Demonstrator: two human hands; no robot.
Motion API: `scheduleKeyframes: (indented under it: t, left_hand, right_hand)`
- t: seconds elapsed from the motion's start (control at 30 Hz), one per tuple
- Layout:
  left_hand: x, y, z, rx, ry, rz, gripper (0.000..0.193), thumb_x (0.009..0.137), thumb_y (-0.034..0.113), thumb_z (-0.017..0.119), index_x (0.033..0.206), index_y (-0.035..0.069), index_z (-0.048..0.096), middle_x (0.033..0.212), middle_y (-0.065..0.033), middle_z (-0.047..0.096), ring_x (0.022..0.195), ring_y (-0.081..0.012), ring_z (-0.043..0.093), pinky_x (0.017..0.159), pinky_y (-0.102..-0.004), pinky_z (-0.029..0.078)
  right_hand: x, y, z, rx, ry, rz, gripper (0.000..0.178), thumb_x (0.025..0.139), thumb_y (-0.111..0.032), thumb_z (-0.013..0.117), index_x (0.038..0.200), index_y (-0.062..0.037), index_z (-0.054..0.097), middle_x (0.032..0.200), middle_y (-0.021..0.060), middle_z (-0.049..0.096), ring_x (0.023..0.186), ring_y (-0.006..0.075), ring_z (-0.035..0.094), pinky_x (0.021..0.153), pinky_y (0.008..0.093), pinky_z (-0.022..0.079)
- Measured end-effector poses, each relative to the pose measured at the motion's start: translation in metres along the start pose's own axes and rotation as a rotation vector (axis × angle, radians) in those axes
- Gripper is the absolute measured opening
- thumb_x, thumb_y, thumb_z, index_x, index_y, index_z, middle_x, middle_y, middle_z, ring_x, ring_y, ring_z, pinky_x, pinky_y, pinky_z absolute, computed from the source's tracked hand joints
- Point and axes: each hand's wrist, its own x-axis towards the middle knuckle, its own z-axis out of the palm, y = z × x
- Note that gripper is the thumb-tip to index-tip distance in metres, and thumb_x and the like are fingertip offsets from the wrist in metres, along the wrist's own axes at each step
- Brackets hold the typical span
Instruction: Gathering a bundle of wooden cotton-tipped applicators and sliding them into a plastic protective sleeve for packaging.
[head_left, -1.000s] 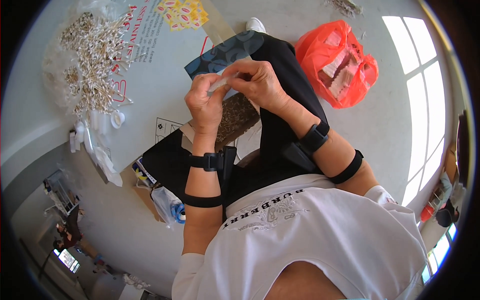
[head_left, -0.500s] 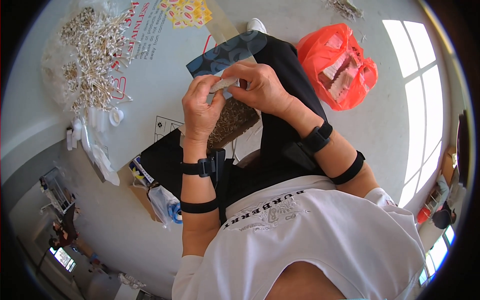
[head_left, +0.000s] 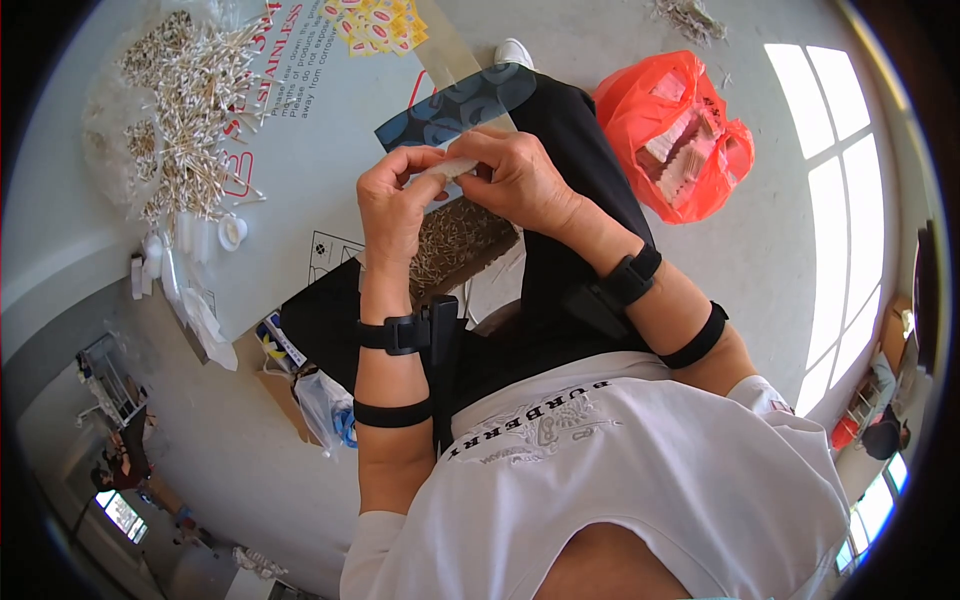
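Observation:
Both hands meet over my lap around a small whitish piece (head_left: pixel 455 168), too covered by fingers to name its kind. My left hand (head_left: pixel 392 205) pinches its left end between thumb and forefinger. My right hand (head_left: pixel 528 182) has closed fingers on the other end. Just below them, a cardboard box (head_left: pixel 488 262) holds many thin, short, pale brown sticks. Behind the hands lies a dark blue patterned strip (head_left: pixel 455 108) at the table's edge.
Cotton swabs (head_left: pixel 190 110) lie heaped in clear plastic on the grey table (head_left: pixel 300 180) at left, near white round containers (head_left: pixel 232 233). Yellow-and-white packets (head_left: pixel 378 25) sit at the far side. On the floor at right stands a red plastic bag (head_left: pixel 640 100) with pink-and-white pieces inside.
My left hand has shifted slightly left, its fingers sliding along the whitish piece. My right hand stays almost in place, still holding it.

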Motion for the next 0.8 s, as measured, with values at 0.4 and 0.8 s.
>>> scheduleKeyframes:
  t: [0.4, 0.8]
  left_hand:
    - [-0.003, -0.007, -0.009, 0.088, -0.032, 0.101, 0.017, 0.076, -0.008, 0.063, 0.092, -0.004, 0.067, 0.091, -0.0053, 0.068, 0.082, -0.0129, 0.064, 0.069, -0.0277, 0.055]
    - [-0.005, 0.000, -0.007, 0.529, -0.023, 0.467, 0.018, 0.072, -0.011, 0.064, 0.089, -0.004, 0.063, 0.091, -0.0120, 0.066, 0.077, -0.0241, 0.066, 0.070, -0.0305, 0.055]
  right_hand:
    - [0.000, -0.001, -0.002, -0.008, -0.021, 0.003, 0.024, 0.072, -0.002, 0.069, 0.096, -0.0018, 0.066, 0.081, 0.0128, 0.063, 0.063, 0.0261, 0.062, 0.058, 0.0316, 0.050]
    - [0.006, -0.006, -0.006, -0.298, -0.004, -0.218, 0.027, 0.068, -0.012, 0.075, 0.093, -0.0092, 0.068, 0.091, 0.0065, 0.063, 0.080, 0.0278, 0.064, 0.068, 0.0359, 0.052]
